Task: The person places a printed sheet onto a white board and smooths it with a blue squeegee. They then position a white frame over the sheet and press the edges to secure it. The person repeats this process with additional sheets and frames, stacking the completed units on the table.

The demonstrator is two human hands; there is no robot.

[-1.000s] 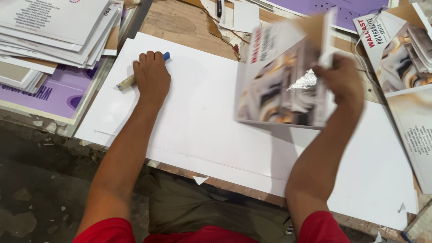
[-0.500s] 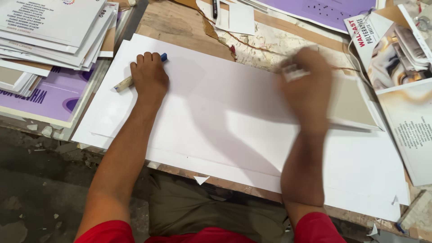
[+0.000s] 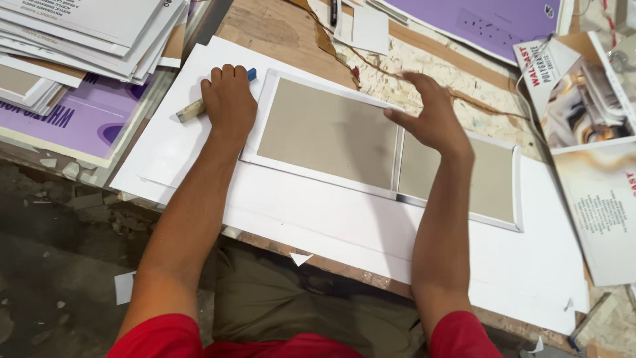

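Note:
An opened cover (image 3: 331, 132) made of two grey board panels with white turned-in edges lies face down on a large white sheet (image 3: 318, 212). My right hand (image 3: 430, 116) hovers flat over its spine area, fingers apart, holding nothing. At the cover's left edge my left hand (image 3: 228, 99) rests as a fist on the white sheet, closed around a pale stick-like tool with a blue end (image 3: 192, 109).
A stack of white printed sheets (image 3: 79, 33) and purple printed boards (image 3: 73, 122) lie at the left. Printed covers (image 3: 589, 106) are piled at the right. A purple sheet (image 3: 477, 23) and a pen (image 3: 333, 10) lie at the back on the worn wooden bench (image 3: 278, 30).
My right hand brought a printed cover down from the air, laid it open and face down on the white sheet, then let go. My left hand stayed in place.

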